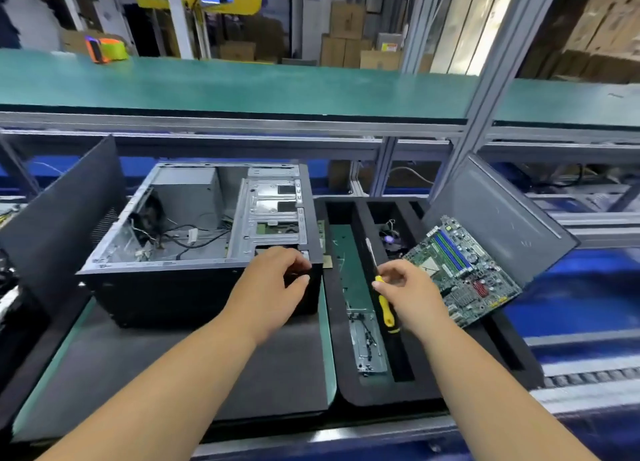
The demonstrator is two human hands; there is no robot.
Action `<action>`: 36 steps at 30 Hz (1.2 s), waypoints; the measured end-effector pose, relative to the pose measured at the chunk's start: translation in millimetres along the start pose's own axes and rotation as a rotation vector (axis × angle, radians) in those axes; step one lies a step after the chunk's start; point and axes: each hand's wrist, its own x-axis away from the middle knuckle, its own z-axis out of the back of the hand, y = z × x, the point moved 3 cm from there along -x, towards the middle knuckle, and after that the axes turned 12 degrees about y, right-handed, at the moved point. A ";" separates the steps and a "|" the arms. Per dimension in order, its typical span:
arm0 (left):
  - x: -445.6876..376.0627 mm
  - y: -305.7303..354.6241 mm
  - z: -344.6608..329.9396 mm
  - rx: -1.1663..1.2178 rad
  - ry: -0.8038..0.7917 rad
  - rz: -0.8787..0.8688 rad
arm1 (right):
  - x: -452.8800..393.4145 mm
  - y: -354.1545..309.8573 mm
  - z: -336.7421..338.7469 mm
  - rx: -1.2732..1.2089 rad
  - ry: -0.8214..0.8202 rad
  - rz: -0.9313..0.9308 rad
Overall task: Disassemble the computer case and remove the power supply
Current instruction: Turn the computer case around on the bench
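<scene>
Left of frame: black side panel leans upright beside the computer case, which lies open-side up on the bench. Power supply sits in the case's far left corner, loose wires in front of it. Left hand grips the case's near right corner, fingers curled over the edge. Right hand holds a yellow-handled screwdriver over the black tray. Motherboard rests tilted on the tray's right side, against a grey panel.
</scene>
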 end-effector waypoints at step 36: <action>-28.5 -37.6 2.5 -0.237 0.166 0.000 | -77.0 87.8 -4.5 0.406 -0.075 -0.170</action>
